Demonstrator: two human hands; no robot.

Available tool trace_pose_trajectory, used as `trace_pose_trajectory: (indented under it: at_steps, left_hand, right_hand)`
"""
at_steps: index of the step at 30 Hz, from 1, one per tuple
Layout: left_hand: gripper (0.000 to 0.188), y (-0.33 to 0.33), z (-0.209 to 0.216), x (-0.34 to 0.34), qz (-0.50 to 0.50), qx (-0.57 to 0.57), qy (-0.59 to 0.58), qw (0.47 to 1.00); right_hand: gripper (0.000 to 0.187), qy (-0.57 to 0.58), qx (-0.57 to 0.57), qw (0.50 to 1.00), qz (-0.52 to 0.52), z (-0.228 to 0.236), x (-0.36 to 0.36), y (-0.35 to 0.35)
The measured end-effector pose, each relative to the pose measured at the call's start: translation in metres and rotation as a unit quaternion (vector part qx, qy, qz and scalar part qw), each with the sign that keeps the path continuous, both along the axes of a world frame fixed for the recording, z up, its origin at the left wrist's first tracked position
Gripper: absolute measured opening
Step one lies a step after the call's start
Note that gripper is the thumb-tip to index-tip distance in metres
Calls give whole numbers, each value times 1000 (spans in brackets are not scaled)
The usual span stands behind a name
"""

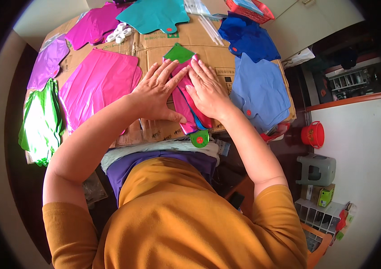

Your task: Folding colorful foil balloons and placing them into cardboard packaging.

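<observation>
A narrow folded bundle of shiny foil, pink with blue and green layers, lies on the cardboard in front of me; it looks like uninflated foil balloons. Its far end shows a green corner, and a green rounded tab with a red dot sticks out at the near end. My left hand rests flat on the bundle's left side, fingers spread and thumb out. Lying on the right side is my right hand, its fingers stretched forward. Both palms cover part of the foil.
Flat foil piles surround the bundle: pink, green, lilac, magenta, teal, dark blue and light blue. White sticks, white rings and a red basket lie farther back.
</observation>
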State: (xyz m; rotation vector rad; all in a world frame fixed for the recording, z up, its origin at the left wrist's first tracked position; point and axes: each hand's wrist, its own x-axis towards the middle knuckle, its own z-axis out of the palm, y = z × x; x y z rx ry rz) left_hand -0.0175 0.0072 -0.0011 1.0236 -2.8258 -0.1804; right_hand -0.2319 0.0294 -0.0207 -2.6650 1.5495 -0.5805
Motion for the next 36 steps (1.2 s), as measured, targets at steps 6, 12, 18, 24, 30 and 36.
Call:
trace_pose_trajectory:
  at_steps: [6,12,18,24,30,36]
  left_hand:
    - [119,4,1,1,-22,-60,-7,998]
    - [112,6,-1,3,-43,-60,-27,997]
    - [116,5,0,1,-14,-30,-43,999]
    - [119,-1,5,0,14,15,-40,999]
    - [117,-1,9,-3,17,38,-22,999]
    - [117,-1,4,-1,15,23,-16,999]
  right_hand:
    - [56,5,0,1000,1,0,1,0]
    - [57,7,-3,1000,4,-3,1,0]
    - [65,20,19,1000,12,1,0,-10]
    - [71,32,18,998,42,8,3,15]
    - [85,78,125,986,76,33,-5,105]
    - [37,-252,268,918,147,66,-50,109]
